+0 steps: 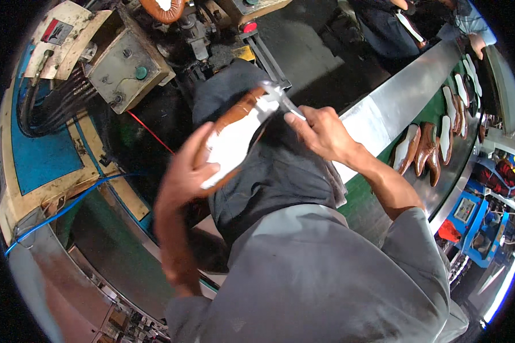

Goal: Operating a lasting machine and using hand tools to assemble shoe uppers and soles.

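Left hand [183,171]: is gripping a brown shoe upper [232,117] on its last, white insole face [234,143] turned up — the fingers are curled around the near end, thumb lying over the white surface.
Shoe position: is lying between the two hands, above the dark apron [269,177], its far end reaching up to the right fingertips.
Right hand [320,134]: is holding metal pincers [280,97]; the fingers are pressed together round the handles, and the tool's tip is meeting the shoe's far end just beyond the fingertips.
Step in hand: judged to be pulling or trimming the leather edge over the insole at the far end of the shoe.
Next move: probably calls for a firm left-hand hold and a short, controlled pull, so the leather is not tearing.
Conveyor [383,114]: to the right of the right hand, is carrying more brown shoes [426,150] with white soles up.
Hard to make out: the left hand and shoe are blurring with motion — the pincer tip and what it is biting cannot be told. Machine [120,68] beyond the left fingers is only partly showing.
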Demonstrator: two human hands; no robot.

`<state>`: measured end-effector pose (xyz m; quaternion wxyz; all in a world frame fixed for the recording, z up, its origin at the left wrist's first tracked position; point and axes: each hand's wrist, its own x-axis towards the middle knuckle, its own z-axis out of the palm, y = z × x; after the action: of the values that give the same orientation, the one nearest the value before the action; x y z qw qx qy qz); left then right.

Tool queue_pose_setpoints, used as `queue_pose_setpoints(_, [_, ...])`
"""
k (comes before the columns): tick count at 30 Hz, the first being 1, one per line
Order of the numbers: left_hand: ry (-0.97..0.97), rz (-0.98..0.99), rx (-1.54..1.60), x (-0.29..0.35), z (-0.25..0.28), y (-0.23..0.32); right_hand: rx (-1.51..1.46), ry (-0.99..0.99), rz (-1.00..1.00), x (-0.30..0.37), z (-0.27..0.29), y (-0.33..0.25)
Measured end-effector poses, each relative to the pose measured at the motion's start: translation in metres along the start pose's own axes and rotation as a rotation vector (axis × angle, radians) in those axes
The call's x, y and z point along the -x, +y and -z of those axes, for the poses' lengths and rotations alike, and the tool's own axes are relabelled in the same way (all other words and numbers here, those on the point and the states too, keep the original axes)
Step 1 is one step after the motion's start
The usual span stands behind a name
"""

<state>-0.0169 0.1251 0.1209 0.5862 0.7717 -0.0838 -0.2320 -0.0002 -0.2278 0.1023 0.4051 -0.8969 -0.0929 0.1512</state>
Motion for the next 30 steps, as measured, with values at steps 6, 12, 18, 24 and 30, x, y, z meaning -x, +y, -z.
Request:
queue_pose_setpoints(6, [0.129,-0.093,-0.046,-0.087,0.044,0.028,-0.134,-0.018,-0.15,0.003,-0.004,0.003])
queue_pose_setpoints(12, [0.101,0.155,0.088,-0.156,-0.075,-0.044,0.098,-0.027,-0.026,0.029,-0.012,0.037])
queue_pose_setpoints(18, [0.118,0.182,-0.107,-0.138,-0.068,-0.072,0.194,-0.11,0.056,0.042,-0.015,0.056])
queue_pose_setpoints(24, [0.092,0.153,-0.107,-0.088,-0.096,-0.082,0.327,-0.218,0.133,0.015,-0.013,0.043])
queue_pose_setpoints(30, [0.225,0.185,-0.109,-0.051,-0.132,-0.082,0.551,-0.314,0.336,-0.004,-0.017,0.034])
